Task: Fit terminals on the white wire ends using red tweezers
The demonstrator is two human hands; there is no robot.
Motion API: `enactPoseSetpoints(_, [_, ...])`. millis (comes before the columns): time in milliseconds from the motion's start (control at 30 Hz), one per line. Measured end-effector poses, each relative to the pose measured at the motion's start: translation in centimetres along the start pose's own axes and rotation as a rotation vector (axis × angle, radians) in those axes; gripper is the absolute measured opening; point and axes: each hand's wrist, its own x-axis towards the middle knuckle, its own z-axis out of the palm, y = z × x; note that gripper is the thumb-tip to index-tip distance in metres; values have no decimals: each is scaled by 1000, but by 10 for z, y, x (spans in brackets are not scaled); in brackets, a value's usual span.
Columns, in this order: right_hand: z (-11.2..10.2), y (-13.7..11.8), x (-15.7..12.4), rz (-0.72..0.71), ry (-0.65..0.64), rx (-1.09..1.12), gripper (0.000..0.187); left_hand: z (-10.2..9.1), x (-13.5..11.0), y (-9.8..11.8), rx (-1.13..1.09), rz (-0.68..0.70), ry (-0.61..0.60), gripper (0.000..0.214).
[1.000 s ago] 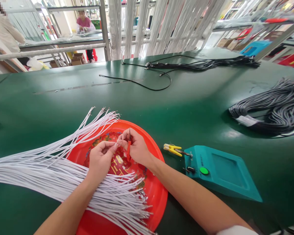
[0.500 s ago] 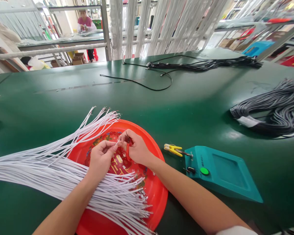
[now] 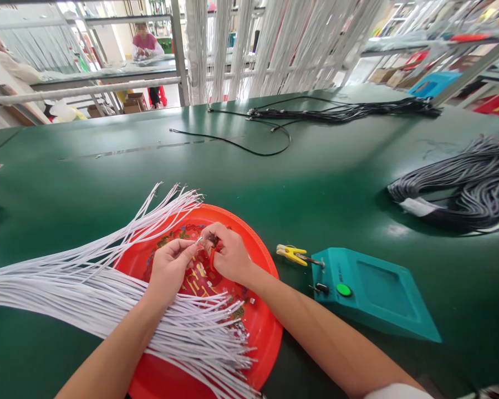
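Note:
Over a round red tray (image 3: 261, 252) with a flowered bottom, my left hand (image 3: 171, 266) is closed, pinching the end of a white cable (image 3: 198, 241). My right hand (image 3: 232, 252) wraps around red-handled scissors (image 3: 212, 258). Their dark metal part lies close to the pinched cable tip, mostly covered by my fingers. White cables (image 3: 87, 285) come in from the left, one bunch behind my left hand and another under my left forearm. The front bunch ends over the tray, some ends with small metallic tips. Small white pieces lie on the tray bottom.
Right of the tray sits a teal device (image 3: 378, 293) with a green button and a yellow clip (image 3: 291, 254). A coil of dark cables (image 3: 461, 188) lies at the right, black cables (image 3: 341, 112) at the back. Hanging white cables (image 3: 270, 44) stand beyond; a person (image 3: 145, 44) sits behind.
My right hand has turned slightly, and the scissors with it, showing more dark metal near the cable tip. My left hand keeps its pinch. The view has shifted a little.

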Motion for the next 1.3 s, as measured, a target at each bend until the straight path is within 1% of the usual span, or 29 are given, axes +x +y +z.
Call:
enactPoseSetpoints(133, [-1,-4,1,45,11,72,9,1,-1,0,16,-9,10,28])
enactPoseSetpoints(367, [-1,-4,1,34,6,58,8,1,-1,1,47,10,20,29])
enactPoseSetpoints(567, [1,-2,2,134,56,195,6,1,0,2,60,16,28,31])
enactPoseSetpoints(667, [2,-3,2,151,76,228,6,0,0,1,54,-5,41,32])
enactPoseSetpoints(733, [1,-4,2,162,84,236,7,-1,1,0,38,-7,70,32])
enactPoseSetpoints(800, [0,-3,2,188,35,220,9,-2,1,-1,23,8,95,32])
enactPoseSetpoints(933, [-2,-3,2,216,-228,55,10,-3,0,-2,23,67,72,27])
enactPoseSetpoints(1000, [-2,-4,1,207,-308,-39,9,-3,-1,-2,31,88,55,25])
enactPoseSetpoints(1100, [-2,-4,-1,181,-349,-144,11,-2,-1,-2,60,95,46,25])
enactPoseSetpoints(1300, [0,-1,-4,150,-360,-266,8,0,-2,-2,118,104,38,23])
